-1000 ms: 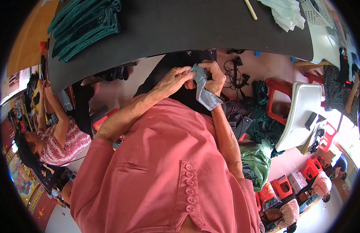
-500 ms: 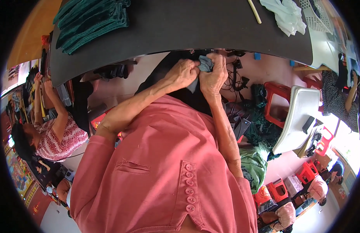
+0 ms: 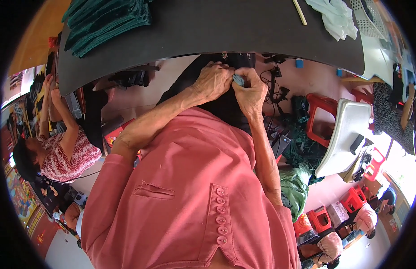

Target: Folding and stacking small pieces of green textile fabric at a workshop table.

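Observation:
Close together over my lap, just below the table edge, both hands are closed. My right hand (image 3: 251, 93) pinches a small, crumpled grey-blue cloth (image 3: 238, 80) between thumb and fingers. My left hand (image 3: 212, 81) meets it from the left with its fingers curled in. The back of that hand covers whatever its fingers grip. Only a small tuft of the cloth shows. Dark trousers (image 3: 186, 80) with a small light pattern lie beneath my hands.
Ahead is the dark table (image 3: 217, 31), bearing folded dark green velvet (image 3: 107, 27), a pale stick (image 3: 300, 12) and a white plastic bag (image 3: 336, 19). Cables (image 3: 274, 85), a red stool (image 3: 322, 117) and a white chair back (image 3: 345, 136) stand right. Another person (image 3: 69, 154) works at left.
The hands have drawn slightly closer together, the right turning inward. The cloth's hanging end below my left hand is now out of sight, and less of the cloth shows.

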The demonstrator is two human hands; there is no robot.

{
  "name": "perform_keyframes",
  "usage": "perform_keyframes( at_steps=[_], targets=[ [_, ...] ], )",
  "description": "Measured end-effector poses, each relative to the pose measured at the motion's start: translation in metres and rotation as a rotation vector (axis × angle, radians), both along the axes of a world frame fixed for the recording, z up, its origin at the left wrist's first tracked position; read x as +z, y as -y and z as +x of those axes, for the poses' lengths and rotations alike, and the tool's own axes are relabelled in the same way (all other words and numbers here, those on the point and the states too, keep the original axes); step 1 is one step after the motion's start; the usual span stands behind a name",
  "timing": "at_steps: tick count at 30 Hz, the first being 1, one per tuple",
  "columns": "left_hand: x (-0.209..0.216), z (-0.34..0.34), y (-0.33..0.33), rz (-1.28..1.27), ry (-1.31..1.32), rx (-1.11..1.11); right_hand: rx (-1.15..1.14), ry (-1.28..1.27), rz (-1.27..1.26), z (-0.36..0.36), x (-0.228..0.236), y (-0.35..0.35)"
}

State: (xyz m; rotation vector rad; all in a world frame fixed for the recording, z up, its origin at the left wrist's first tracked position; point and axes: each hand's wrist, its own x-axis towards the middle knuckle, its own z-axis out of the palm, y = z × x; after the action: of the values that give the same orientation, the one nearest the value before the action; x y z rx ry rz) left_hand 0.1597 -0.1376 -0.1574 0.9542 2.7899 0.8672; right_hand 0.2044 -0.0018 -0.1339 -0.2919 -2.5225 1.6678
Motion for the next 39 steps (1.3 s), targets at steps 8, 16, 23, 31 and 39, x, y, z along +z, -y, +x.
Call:
perform_keyframes(
  at_steps=[8,16,23,31,39],
  targets=[
    [0.003,0.008,-0.004,0.002,0.004,0.058,0.095,-0.027,0.100,-0.001,-0.002,-0.006],
    [-0.006,0.002,-0.001,0.146,0.099,0.079,-0.088,0.106,-0.168,0.001,-0.004,0.008],
    [-0.006,0.011,0.006,0.156,0.093,0.074,0.257,-0.242,0.357,0.001,-0.005,0.000],
    [-0.007,0.009,0.007,0.145,0.292,0.127,0.331,0.032,0.031,-0.012,0.007,-0.014],
    [-0.003,0.007,0.003,0.094,0.178,0.128,0.142,0.129,-0.246,-0.002,-0.008,-0.007]
  ],
)
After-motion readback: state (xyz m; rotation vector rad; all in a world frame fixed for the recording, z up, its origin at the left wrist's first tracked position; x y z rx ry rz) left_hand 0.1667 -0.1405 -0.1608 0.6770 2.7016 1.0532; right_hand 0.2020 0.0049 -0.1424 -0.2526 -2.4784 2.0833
